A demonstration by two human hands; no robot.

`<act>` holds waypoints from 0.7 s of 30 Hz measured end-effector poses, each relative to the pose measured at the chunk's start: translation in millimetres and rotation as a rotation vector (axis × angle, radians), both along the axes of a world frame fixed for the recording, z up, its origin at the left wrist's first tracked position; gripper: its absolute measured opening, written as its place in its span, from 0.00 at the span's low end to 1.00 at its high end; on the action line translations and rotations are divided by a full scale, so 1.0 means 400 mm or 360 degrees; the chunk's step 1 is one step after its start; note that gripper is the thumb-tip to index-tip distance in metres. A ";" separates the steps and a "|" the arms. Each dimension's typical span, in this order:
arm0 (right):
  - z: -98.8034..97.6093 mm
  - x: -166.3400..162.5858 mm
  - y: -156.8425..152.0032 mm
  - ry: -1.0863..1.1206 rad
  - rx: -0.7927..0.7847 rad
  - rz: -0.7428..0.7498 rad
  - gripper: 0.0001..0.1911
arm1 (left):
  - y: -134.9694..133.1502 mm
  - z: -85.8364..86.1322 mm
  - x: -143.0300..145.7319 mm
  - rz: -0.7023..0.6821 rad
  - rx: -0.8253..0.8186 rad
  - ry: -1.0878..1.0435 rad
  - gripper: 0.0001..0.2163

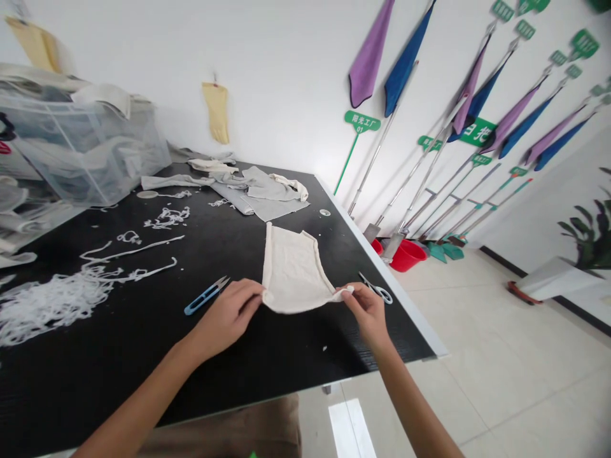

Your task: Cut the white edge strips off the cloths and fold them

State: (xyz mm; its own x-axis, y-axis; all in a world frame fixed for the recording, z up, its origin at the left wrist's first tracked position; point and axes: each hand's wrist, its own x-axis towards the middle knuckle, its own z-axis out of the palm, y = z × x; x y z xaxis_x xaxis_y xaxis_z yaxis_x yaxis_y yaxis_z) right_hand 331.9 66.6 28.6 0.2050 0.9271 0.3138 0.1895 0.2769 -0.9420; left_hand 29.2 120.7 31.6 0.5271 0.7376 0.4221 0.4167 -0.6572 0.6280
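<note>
A cream piece of fabric with rolled side edges lies on the black table. My left hand pinches its near left corner. At the near right corner, my right hand holds the cloth between thumb and fingers, a little off the tabletop. The near edge sags in a curve between both hands. Just left of my left hand lie blue thread snips. Beyond my right hand are scissors with pale handles, partly covered by the hand.
White thread scraps are heaped at the left. Grey and cream cloth pieces lie at the back. A clear plastic bin full of fabric stands back left. Mops, purple and blue cloths and a red bucket line the wall.
</note>
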 end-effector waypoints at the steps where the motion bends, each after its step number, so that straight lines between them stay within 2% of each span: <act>1: 0.002 0.002 0.006 0.0145 -0.0005 -0.0038 0.06 | 0.011 0.014 -0.002 0.0158 -0.0068 -0.0162 0.09; 4: 0.015 0.002 0.040 0.0412 -0.0079 -0.0032 0.08 | 0.056 0.049 0.017 0.0397 -0.0189 -0.0417 0.11; 7: 0.032 -0.001 0.108 0.0460 -0.0206 -0.0040 0.12 | 0.132 0.054 0.070 0.0531 -0.0271 -0.0409 0.13; 11: 0.042 0.015 0.253 0.0260 -0.0359 -0.0282 0.17 | 0.283 0.025 0.138 0.0842 -0.0350 -0.0324 0.14; 16: 0.024 0.028 0.442 0.0045 -0.0506 -0.0422 0.16 | 0.469 -0.012 0.182 0.1119 -0.0490 -0.0093 0.14; 18: 0.011 0.021 0.490 -0.0067 -0.0553 -0.0474 0.16 | 0.515 -0.029 0.192 0.1171 -0.0560 0.0021 0.13; 21: -0.012 0.006 0.519 -0.0256 -0.0590 -0.0541 0.16 | 0.542 -0.062 0.200 0.1198 -0.0654 0.0157 0.16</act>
